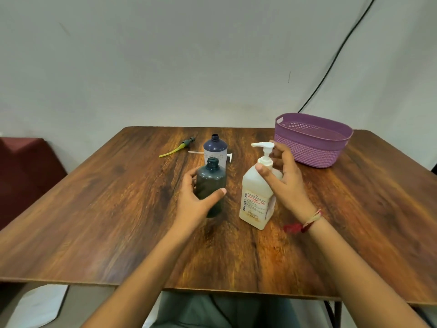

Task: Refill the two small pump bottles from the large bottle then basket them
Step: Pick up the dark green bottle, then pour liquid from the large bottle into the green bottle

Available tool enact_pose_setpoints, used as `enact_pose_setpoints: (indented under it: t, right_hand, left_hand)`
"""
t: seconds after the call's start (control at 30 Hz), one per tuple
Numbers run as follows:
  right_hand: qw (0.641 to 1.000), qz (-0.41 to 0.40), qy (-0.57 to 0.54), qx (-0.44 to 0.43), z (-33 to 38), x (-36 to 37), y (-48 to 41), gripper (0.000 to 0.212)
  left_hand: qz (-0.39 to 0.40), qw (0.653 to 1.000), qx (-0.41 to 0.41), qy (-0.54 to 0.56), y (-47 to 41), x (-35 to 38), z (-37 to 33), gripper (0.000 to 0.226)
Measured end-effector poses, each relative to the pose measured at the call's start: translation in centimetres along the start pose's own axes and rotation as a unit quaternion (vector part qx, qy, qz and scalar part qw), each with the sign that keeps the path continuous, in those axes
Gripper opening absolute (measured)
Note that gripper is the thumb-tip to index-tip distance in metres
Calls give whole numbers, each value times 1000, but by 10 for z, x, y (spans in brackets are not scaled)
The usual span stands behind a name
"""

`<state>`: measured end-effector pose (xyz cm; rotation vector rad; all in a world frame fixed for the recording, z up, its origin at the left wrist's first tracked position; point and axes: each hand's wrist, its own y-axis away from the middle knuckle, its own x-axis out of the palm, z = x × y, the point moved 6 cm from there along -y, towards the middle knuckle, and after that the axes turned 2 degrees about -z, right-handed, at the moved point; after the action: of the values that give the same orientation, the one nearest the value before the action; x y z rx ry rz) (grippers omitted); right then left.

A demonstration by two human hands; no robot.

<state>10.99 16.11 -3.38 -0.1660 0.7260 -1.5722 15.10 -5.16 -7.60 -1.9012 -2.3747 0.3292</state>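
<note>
My left hand (197, 197) grips a small dark green bottle (211, 183) with an open neck, upright near the table's middle. Behind it stands a small dark blue bottle (215, 150), also uncapped. The large white bottle (256, 200) with a white pump (263, 146) stands to the right. My right hand (283, 176) is at its shoulder and pump neck, fingers spread; whether it touches is unclear. Two removed pumps lie on the table: a dark one with a yellow-green tube (178, 147) at the back left, and a white one (228, 156) mostly hidden behind the blue bottle.
A purple woven basket (314, 150) stands at the back right of the wooden table (118, 209). A black cable (331, 67) hangs down the wall behind it. A dark red seat (21, 166) is at the left.
</note>
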Motion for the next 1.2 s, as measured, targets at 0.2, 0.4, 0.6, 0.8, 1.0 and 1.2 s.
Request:
enact_pose_setpoints:
  t: [0.2, 0.4, 0.6, 0.8, 1.0, 1.2]
  right_hand:
    - [991, -49, -119, 48, 33, -24, -28, 34]
    - [994, -8, -94, 57, 44, -8, -38, 25]
    - [987, -12, -108, 116, 33, 9, -34, 25]
    - [978, -14, -139, 156, 35, 14, -29, 32]
    - [955, 22, -181, 234, 38, 16, -30, 30]
    - [947, 62, -179, 260, 33, 19, -41, 30]
  left_hand:
    - [29, 999, 32, -28, 8, 9, -19, 67]
    - [32, 997, 55, -35, 2, 17, -29, 70]
    - [67, 993, 77, -62, -11, 17, -28, 73]
    - [113, 984, 94, -100, -28, 17, -27, 84]
    - [155, 975, 132, -92, -38, 25, -34, 75]
    - [166, 965, 173, -102, -47, 26, -45, 74]
